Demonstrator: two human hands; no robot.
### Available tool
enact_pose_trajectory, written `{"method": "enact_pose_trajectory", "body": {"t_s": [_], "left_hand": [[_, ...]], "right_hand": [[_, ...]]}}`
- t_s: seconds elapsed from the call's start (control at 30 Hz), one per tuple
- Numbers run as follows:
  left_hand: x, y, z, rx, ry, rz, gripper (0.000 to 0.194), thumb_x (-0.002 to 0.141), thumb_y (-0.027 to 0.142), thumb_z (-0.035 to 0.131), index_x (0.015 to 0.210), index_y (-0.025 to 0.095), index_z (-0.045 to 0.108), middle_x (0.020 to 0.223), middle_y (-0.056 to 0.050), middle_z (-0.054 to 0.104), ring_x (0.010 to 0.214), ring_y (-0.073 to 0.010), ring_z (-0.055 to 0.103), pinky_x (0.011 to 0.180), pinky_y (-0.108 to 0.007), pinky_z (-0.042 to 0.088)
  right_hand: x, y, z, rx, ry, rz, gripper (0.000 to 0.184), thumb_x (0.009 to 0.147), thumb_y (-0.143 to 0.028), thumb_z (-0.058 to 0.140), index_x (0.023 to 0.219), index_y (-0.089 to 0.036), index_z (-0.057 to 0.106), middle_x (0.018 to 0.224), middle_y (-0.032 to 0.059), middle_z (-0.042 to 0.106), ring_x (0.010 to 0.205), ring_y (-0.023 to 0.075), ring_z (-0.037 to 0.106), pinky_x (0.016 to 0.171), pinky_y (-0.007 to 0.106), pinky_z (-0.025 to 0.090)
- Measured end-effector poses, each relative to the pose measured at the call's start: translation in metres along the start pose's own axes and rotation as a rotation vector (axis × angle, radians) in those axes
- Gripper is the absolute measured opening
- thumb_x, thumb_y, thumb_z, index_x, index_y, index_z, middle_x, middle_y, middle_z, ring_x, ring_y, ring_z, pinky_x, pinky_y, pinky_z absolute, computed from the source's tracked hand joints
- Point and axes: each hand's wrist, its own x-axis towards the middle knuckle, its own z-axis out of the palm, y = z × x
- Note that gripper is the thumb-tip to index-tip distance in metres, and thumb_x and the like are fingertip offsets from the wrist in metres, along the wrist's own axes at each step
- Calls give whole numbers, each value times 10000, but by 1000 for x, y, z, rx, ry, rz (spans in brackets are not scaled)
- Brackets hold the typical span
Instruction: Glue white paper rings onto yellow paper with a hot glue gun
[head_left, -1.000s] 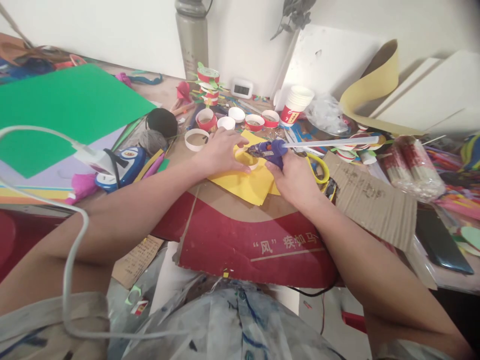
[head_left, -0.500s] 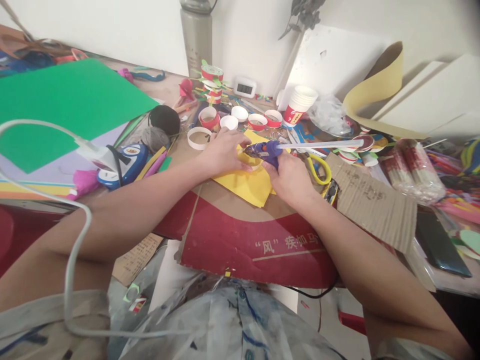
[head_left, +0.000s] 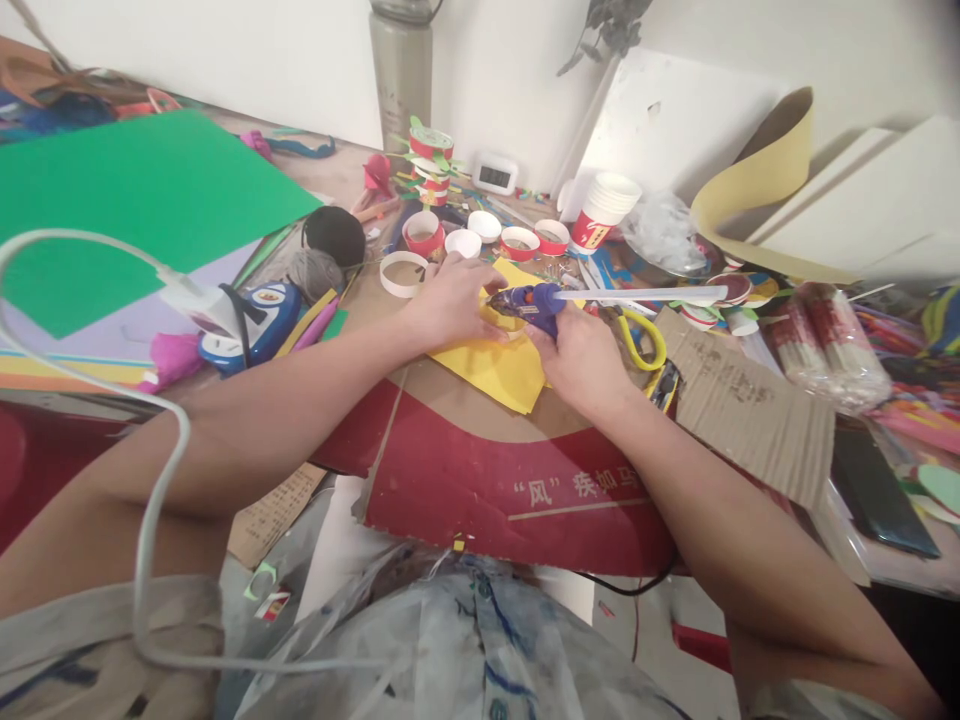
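Observation:
My right hand [head_left: 589, 360] is closed around a blue hot glue gun [head_left: 541, 308], from whose back a long white glue stick [head_left: 652, 295] juts to the right. The gun's nozzle points left, at a yellow paper ring [head_left: 501, 322] pinched in my left hand [head_left: 451, 305]. My fingers hide part of the ring, and I cannot tell whether the nozzle touches it. Below both hands lie yellow paper sheets [head_left: 499, 378] on a red and brown cardboard sheet [head_left: 450, 470]. Just beyond my left hand sits a white paper ring [head_left: 390, 280].
Several cut cup rings [head_left: 517, 240] and stacked paper cups [head_left: 606, 212] stand behind. Yellow-handled scissors [head_left: 651, 358] and corrugated cardboard [head_left: 757, 405] are on the right. A white cable [head_left: 161, 500] crosses my left arm; green paper [head_left: 150, 200] lies left.
The whole view has shifted slightly. Both hands keep nearly the same pose, with the glue gun still at the yellow ring.

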Motion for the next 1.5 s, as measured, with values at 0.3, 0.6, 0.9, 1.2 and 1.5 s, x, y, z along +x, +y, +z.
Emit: {"method": "enact_pose_trajectory", "body": {"t_s": [0.3,0.6,0.9,1.2,1.5], "left_hand": [[0,-2,0,-7,1,9,604,742,524,910,1244,247,722,1289,-76,725,1316,-373,535,1132,-496,347],[0,1,-2,-19,-3,-7,702,718,531,931,1315,240,704,1291,-97,694,1312,-384,525,1145,-519,368],[0,-1,2,-47,5,22,764,724,532,925,1389,276,652,1440,-92,658,1373,-404,508,1183,-565,346],[1,-3,2,-56,13,27,791,715,560,912,1409,271,664,1387,-88,716,1344,-392,544,1153,-521,354],[0,2,-13,-47,-6,12,740,729,525,917,1383,256,698,1320,-68,770,1352,-405,523,1150,-538,350]], "right_hand": [[-1,2,0,-39,35,15,305,1019,-313,537,1166,-94,690,1042,228,782,961,361,744,846,467,561],[-5,7,-7,-46,24,31,363,1045,-355,527,1238,-85,673,1074,244,773,1002,393,738,887,509,563],[-6,8,-8,-43,32,26,410,1050,-368,493,1274,-71,666,1068,249,764,1029,413,724,905,532,560],[-6,5,-9,-27,40,28,418,1027,-353,498,1288,-71,664,1087,253,768,1020,409,725,895,524,558],[-6,9,-8,-9,50,20,425,1040,-378,497,1280,-71,668,1082,250,765,1011,400,716,889,514,557]]}}
